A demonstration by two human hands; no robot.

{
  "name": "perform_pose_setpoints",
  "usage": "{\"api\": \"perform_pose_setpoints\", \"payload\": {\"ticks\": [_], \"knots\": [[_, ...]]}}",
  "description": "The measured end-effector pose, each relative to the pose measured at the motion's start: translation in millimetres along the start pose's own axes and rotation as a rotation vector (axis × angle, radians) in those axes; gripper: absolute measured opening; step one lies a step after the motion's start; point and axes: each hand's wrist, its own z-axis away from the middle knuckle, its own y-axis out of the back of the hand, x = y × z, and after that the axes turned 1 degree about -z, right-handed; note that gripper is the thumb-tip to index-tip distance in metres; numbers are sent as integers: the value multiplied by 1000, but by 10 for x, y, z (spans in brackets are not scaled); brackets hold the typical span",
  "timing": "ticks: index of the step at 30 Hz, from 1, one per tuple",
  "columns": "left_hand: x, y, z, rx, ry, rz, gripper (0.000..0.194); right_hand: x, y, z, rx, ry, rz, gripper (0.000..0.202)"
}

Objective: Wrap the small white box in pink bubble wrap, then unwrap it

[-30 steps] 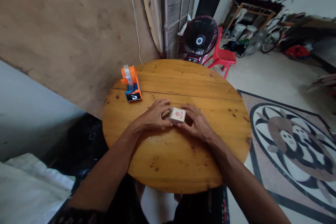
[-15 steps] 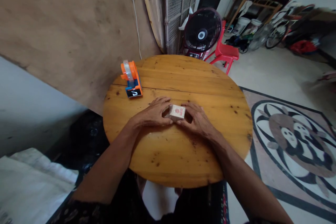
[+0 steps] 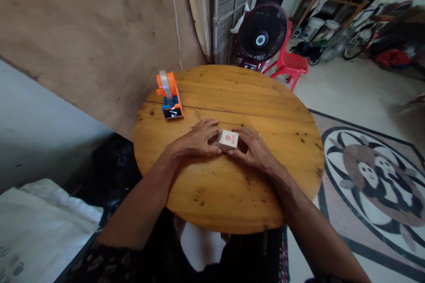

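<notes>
A small white box [image 3: 228, 138] with red print on top sits near the middle of the round wooden table [image 3: 229, 199]. My left hand [image 3: 201, 138] curves around its left side, thumb at the near corner and fingers at the far one. From the right, my right hand [image 3: 251, 147] grips it in the same way, with the thumb along the near edge. Both hands rest low at the tabletop. Beyond my left hand stands an orange and blue tape dispenser [image 3: 172, 97] with a roll of clear tape on it.
A wooden panel [image 3: 99, 26] borders the table on the left. Past the far edge are a dark fan [image 3: 260, 40] and a red chair [image 3: 292, 63]. A panda-patterned floor inlay [image 3: 375, 177] lies to the right, and a white sack [image 3: 43, 225] at lower left.
The whole view has shifted slightly, so everything appears a little to the right and higher. My hands keep their hold on the box, which stays in place on the table.
</notes>
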Motion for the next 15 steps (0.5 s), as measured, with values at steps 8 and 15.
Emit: {"api": "perform_pose_setpoints", "payload": {"ticks": [8, 15], "knots": [[-53, 35, 7, -41, -25, 34, 67, 16, -3, -8, 10, 18, -11, 54], [-64, 47, 3, -37, -14, 91, 73, -3, 1, -4, 19, 7, 0, 53]]}}
